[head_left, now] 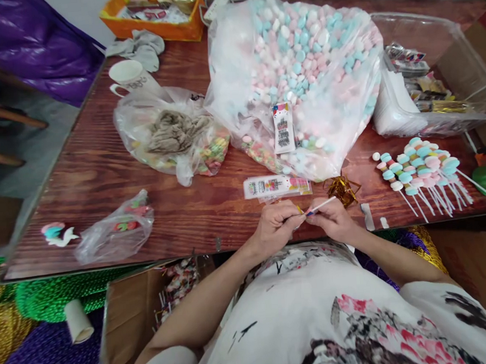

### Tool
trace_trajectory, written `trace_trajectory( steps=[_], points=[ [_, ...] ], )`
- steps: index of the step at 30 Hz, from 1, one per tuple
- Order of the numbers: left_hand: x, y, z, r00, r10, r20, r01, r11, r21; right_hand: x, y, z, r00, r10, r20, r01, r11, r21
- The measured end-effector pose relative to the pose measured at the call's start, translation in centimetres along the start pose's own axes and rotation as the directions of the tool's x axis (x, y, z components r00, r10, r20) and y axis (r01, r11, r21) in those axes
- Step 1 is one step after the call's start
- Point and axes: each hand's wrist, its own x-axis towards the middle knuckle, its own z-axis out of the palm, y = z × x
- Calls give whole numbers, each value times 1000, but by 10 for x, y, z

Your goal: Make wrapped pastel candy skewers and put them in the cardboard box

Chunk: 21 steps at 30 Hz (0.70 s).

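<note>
Left hand (277, 224): one, at the near edge of the table (79, 160); fingers closed in a pinch at the left end of the white stick.
Right hand (333, 220): one, just right of the other; thumb and fingers gripping the same stick along its length.
White stick (324, 203): one, held between the hands, its free end tilted toward the far right; the small coloured piece at its left end is too small to identify.
Printed strips (274, 186): one stack, lying just beyond the hands; exact number not discernible.
Gold ties (342, 190): one tangled bunch, just beyond the right hand.
Tape pieces (367, 216): two, to the right of the hands, near the edge.
Sweet skewers (425, 166): one overlapping heap at right, more than ten sticks, not exactly countable; one loose white sweet (375, 156) at its left.
Plastic bags: three; the large bag (234, 55) of pastel sweets, far centre, bearing a printed packet (283, 128); the middle bag (133, 131), under a crumpled rag (175, 132); the small bag (105, 241), near left.
Mermaid-tail ornament (59, 235): one, near left corner.
Mug (130, 79): one, far left.
Containers: one orange tray (153, 30), far left; one transparent bin (439, 125), far right.
</note>
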Motion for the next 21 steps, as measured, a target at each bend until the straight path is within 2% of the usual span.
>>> trace_trajectory(
  steps=[1, 2, 4, 6, 8, 9, 10, 12, 13, 14, 16, 18, 19, 21],
  points=[
    [1, 4, -2, 1000, 11, 18, -11, 1000, 4, 0, -3, -4, 988, -157, -2, 155, 973, -171],
    [2, 8, -4, 999, 15, 43, -15, 1000, -1, -1, -5, -9, 953, -303, 20, 294, 907, -302],
    [4, 15, -9, 993, -5, 119, 7, 1000, -22, -1, -9, -17, 850, -514, 115, 507, 738, -446],
    [7, 20, -14, 973, -62, 224, 74, 996, -47, -1, -14, -24, 742, -627, 236, 646, 577, -499],
    [8, 21, -18, 928, -159, 336, 204, 974, -102, 0, -19, -29, 655, -667, 355, 735, 454, -504],
    [8, 20, -19, 889, -230, 397, 307, 941, -143, 1, -22, -31, 618, -674, 405, 770, 414, -486],
    [7, 18, -19, 830, -310, 463, 432, 883, -182, 1, -25, -31, 585, -677, 446, 800, 390, -457],
    [6, 12, -18, 669, -451, 591, 673, 705, -223, 4, -31, -31, 518, -690, 506, 852, 360, -381],
    [5, 9, -17, 588, -493, 642, 757, 614, -222, 5, -34, -29, 477, -706, 524, 877, 337, -344],
    [5, 7, -15, 522, -514, 681, 812, 544, -212, 6, -35, -28, 433, -725, 536, 899, 304, -314],
    [5, 4, -13, 450, -512, 732, 854, 487, -184, 8, -36, -23, 355, -760, 544, 932, 239, -274],
    [6, 3, -12, 412, -475, 777, 856, 494, -152, 9, -33, -19, 331, -775, 538, 941, 231, -245],
    [7, 2, -12, 403, -452, 796, 851, 505, -144, 9, -31, -16, 347, -775, 528, 937, 261, -233],
    [8, 2, -11, 405, -406, 819, 836, 528, -151, 7, -27, -11, 411, -766, 495, 912, 345, -222]
  ],
)
